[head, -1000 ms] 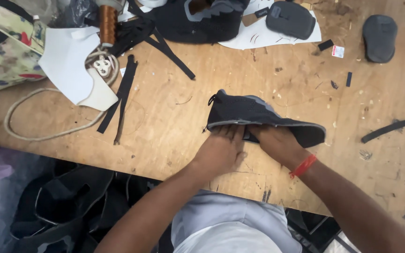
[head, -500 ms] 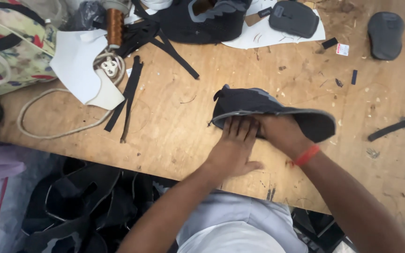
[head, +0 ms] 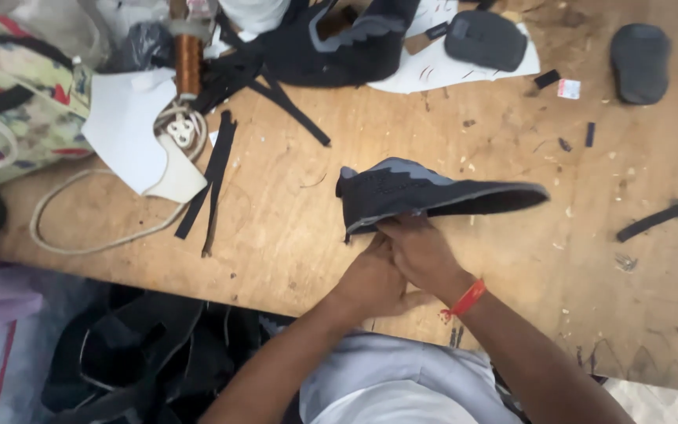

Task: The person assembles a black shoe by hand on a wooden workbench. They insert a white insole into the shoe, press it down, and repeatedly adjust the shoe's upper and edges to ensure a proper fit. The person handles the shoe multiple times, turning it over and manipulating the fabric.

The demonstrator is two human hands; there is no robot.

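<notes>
A dark grey and black shoe upper (head: 421, 192) lies on its side on the wooden workbench (head: 292, 228), heel to the left and toe to the right. My right hand (head: 421, 251), with a red band at the wrist, grips its lower edge from underneath. My left hand (head: 370, 279) is pressed against the right hand just below the shoe, its fingers curled at the same edge.
Black strips (head: 213, 169) and a white plug on a cord (head: 178, 129) lie at the left beside a patterned bag (head: 9, 102). More dark shoe parts (head: 339, 39), a black pad (head: 484, 35) and another pad (head: 641, 59) sit at the back.
The shoe upper has lifted slightly off the bench. Both hands have drawn together under its lower edge. The camera has shifted a little.
</notes>
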